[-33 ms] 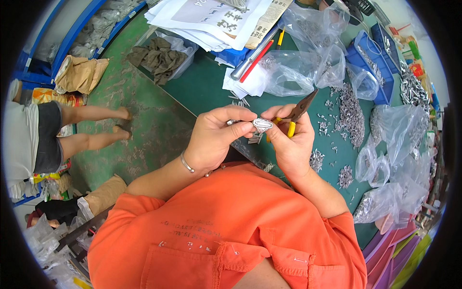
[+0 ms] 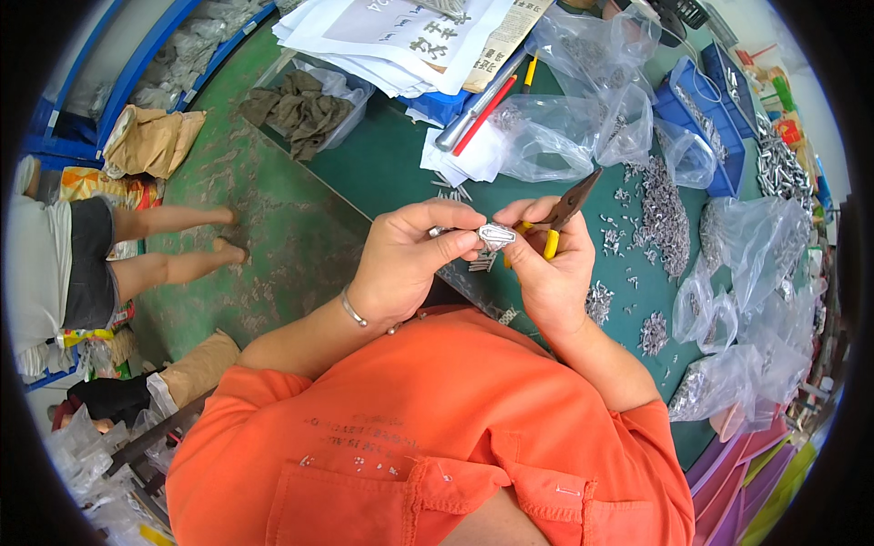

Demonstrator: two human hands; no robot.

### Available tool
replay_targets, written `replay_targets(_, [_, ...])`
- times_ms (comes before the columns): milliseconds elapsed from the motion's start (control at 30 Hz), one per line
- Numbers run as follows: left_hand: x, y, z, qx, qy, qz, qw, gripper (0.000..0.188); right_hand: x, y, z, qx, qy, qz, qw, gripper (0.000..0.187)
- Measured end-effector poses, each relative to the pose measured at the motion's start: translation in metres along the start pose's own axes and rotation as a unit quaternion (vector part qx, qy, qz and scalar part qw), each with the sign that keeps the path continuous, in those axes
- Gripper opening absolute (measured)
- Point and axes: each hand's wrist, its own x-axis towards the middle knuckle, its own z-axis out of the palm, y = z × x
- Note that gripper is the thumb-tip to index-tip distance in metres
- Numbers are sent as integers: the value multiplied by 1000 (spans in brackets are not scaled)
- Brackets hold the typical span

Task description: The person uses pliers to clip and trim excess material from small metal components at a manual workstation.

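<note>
My left hand [image 2: 410, 250] is closed, thumb and fingertips pinching a small shiny silver metal piece [image 2: 496, 237] over the table's near edge. The piece has a pointed shape with an outlined face, and part of it is hidden by my fingers. On its other side the thumb of my right hand [image 2: 557, 268] touches it. That same hand is closed around a pair of pliers [image 2: 569, 202] with yellow handles, the dark jaws pointing up and away to the right. Thin silver metal pins [image 2: 481, 262] lie on the table just below and behind my hands.
The green table [image 2: 391, 173] carries heaps of small metal parts [image 2: 663, 223], clear plastic bags [image 2: 751, 246] and a blue bin [image 2: 701, 123]. Papers [image 2: 391, 41], a red pen [image 2: 485, 116] and a tub with a cloth [image 2: 305, 109] are farther off. A person [image 2: 86, 259] stands left.
My hands, the metal piece and the pliers stay as they were. The person's feet at the left have shifted slightly.
</note>
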Motion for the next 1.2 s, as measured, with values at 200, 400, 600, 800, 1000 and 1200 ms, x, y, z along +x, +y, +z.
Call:
replay_targets(200, [0, -1, -5, 28, -48, 10, 998, 16, 0, 1, 0, 2, 2, 0, 1000, 26])
replay_targets(400, [0, 4, -3, -89, -24, -34, 995, 30, 0, 1, 2, 1, 9, -9, 1000, 25])
replay_targets(600, [4, 5, 4, -65, -18, -20, 997, 49, 1, 3, 1, 7, -1, 25, 1000, 25])
replay_targets(800, [4, 4, 6, -7, -87, 50, 995, 55, 1, 5, 9, -21, -21, 65, 997, 24])
replay_targets(1000, [3, 1, 7, -56, -87, 48, 993, 60, -1, 7, 10, 3, -50, 47, 998, 27])
replay_targets(1200, [-1, -1, -2, 13, -51, 40, 998, 47, -3, 6, 6, 11, -43, 9, 999, 25])
